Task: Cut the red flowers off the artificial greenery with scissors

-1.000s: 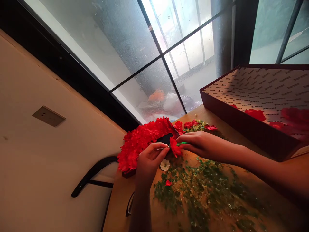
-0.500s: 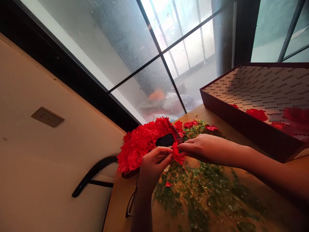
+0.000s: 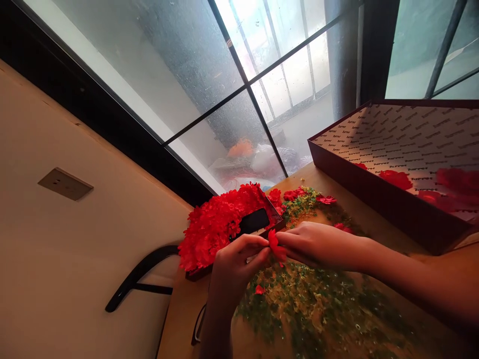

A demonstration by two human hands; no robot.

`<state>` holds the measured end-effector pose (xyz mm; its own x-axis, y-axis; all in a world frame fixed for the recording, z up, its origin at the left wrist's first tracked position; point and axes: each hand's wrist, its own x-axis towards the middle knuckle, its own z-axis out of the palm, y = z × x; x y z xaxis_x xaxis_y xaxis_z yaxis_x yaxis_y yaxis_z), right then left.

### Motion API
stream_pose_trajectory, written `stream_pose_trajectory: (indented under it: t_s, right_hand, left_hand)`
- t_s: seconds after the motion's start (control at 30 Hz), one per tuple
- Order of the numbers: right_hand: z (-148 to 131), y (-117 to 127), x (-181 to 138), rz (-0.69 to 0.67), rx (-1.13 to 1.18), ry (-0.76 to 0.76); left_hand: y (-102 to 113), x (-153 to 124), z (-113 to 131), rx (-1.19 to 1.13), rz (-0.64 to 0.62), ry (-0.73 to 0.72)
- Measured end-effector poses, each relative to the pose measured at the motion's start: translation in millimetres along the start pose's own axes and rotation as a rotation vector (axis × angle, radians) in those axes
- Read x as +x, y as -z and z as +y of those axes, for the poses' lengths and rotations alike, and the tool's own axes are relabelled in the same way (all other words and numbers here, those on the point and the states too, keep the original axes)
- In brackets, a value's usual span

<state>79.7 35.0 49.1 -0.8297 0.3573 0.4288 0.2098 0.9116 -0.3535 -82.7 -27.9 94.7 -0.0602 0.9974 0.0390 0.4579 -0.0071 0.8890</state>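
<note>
Between my two hands is a red artificial flower point(image 3: 276, 246), its petals turned on edge. My left hand point(image 3: 237, 262) pinches it from the left with thumb and fingertips. From the right, my right hand point(image 3: 312, 243) has its fingers closed at the petals; whatever tiny part lies in those fingertips is hidden. Below both hands, a wide scatter of small green and yellowish plastic pieces point(image 3: 310, 299) covers the table point(image 3: 183, 309). One loose red petal piece point(image 3: 259, 289) lies among them. Just behind my left hand stands a box heaped with red petals point(image 3: 213, 229).
A dark phone point(image 3: 255, 221) rests on the petal box. At the right is a large dark-red box point(image 3: 370, 192) with red flowers inside. Glasses point(image 3: 198, 324) lie by my left forearm. A window point(image 3: 224, 89) and a black chair arm point(image 3: 138, 274) border the table.
The view has shifted slightly, and both hands sit a little lower in it. The flower is still held between them, tilted somewhat differently.
</note>
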Motion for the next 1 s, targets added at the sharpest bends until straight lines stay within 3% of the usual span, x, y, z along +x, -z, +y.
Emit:
stream_pose_trajectory:
  t_s: [0.37,0.57,0.63,0.83,0.93,1.0]
  right_hand:
    - [-2.4,-18.3,7.0,0.075,0.137,-0.112]
    - [-5.6,-20.5,7.6,0.068,0.144,-0.105]
    - [-4.5,-19.4,6.9,0.081,0.121,-0.119]
    - [2.7,-9.9,3.1,0.179,0.068,-0.123]
    - [3.4,-5.0,2.3,0.179,0.074,-0.085]
    - [3.1,-3.3,2.2,0.157,0.044,-0.075]
  left_hand:
    - [25.7,-6.1,3.3,0.212,0.023,-0.096]
    - [26.8,-5.4,2.4,0.262,0.012,-0.094]
    - [25.8,-7.4,3.5,0.292,0.047,-0.108]
    - [15.2,-25.3,13.9,0.390,0.353,-0.179]
    - [11.0,-23.7,13.4,0.355,0.365,-0.180]
    - [9.5,-17.6,10.2,0.310,0.282,-0.206]
